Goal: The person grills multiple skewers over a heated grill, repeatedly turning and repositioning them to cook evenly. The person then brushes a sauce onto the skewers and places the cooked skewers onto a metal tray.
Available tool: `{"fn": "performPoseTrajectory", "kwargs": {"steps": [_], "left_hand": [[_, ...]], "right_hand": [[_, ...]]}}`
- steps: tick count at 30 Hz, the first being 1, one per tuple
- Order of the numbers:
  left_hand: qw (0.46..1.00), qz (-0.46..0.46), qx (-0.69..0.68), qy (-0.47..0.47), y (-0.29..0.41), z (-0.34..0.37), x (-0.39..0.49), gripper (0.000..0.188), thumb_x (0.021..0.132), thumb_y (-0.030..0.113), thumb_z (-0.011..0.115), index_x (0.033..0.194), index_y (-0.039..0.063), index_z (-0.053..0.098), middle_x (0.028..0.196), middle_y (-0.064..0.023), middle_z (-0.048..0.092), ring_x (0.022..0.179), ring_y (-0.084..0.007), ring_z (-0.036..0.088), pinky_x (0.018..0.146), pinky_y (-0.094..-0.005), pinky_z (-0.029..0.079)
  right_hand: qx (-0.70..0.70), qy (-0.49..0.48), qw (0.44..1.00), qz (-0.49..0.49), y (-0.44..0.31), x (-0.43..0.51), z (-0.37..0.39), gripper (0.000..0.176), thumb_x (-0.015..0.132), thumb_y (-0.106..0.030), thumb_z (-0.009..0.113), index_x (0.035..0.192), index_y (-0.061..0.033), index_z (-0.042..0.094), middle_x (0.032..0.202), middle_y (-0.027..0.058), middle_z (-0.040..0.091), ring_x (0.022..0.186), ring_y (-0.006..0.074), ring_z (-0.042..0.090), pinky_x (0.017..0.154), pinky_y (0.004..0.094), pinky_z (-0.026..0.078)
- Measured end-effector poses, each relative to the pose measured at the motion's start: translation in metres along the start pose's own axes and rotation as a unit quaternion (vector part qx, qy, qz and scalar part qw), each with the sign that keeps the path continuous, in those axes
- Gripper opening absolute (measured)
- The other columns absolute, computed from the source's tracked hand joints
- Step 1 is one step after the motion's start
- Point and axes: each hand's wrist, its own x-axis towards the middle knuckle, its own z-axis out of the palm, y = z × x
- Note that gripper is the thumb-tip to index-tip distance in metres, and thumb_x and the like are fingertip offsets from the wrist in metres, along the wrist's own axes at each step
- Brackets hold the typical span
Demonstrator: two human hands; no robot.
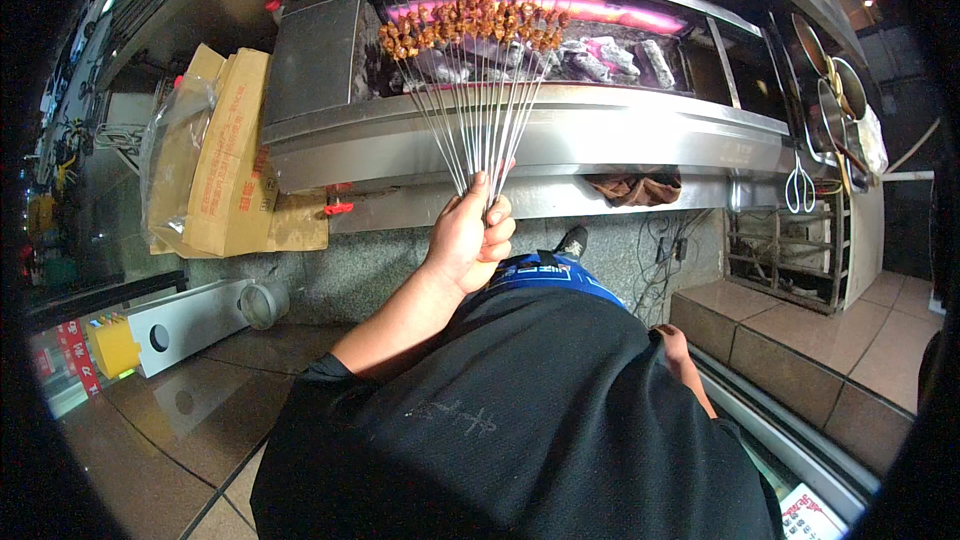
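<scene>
My left hand [472, 236] is closed around the lower ends of a bunch of metal skewers [486, 120], which fan out away from me. Pieces of browned, seasoned meat [474, 21] are threaded near their far ends, over a charcoal grill [510, 101] of stainless steel. Under and to the right of the meat lie ash-grey charcoal lumps [619, 58], and a pink-orange glow runs along the back of the trough. My right hand [670, 336] hangs low at my right side, partly hidden by my black shirt; whether its fingers hold anything does not show.
Cardboard boxes [229, 157] with a plastic bag stand left of the grill. A brown cloth [637, 187] lies on its lower front ledge. At the right are metal pans [847, 88], scissors [799, 187] and a metal rack [784, 247]. Cables [664, 262] hang below; a tiled step [780, 337] borders my right.
</scene>
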Motion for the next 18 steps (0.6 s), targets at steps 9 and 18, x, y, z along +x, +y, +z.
{"fn": "performPoseTrajectory", "kwargs": {"steps": [9,18], "left_hand": [[1.0,0.006,0.007,-0.003,0.0,0.002,0.0,0.041,0.105,0.038,0.035,0.137,0.015,0.046,0.071,0.0037,0.036,0.051,-0.0039,0.025,0.039,-0.0173,0.022],[1.0,-0.016,-0.009,0.014,-0.006,0.006,-0.009,0.04,0.105,0.038,0.036,0.136,0.015,0.046,0.07,0.0043,0.035,0.05,-0.0041,0.025,0.04,-0.0171,0.021]], "right_hand": [[-0.013,0.005,1.0,0.003,-0.003,-0.001,0.003,0.02,0.095,-0.017,0.056,0.107,-0.0014,0.061,0.088,0.0092,0.066,0.065,0.0202,0.063,0.055,0.0343,0.053],[0.012,0.001,1.0,-0.007,0.011,0.009,-0.001,0.018,0.094,-0.015,0.057,0.105,-0.0023,0.062,0.085,0.0087,0.065,0.065,0.021,0.063,0.054,0.035,0.053]]}}
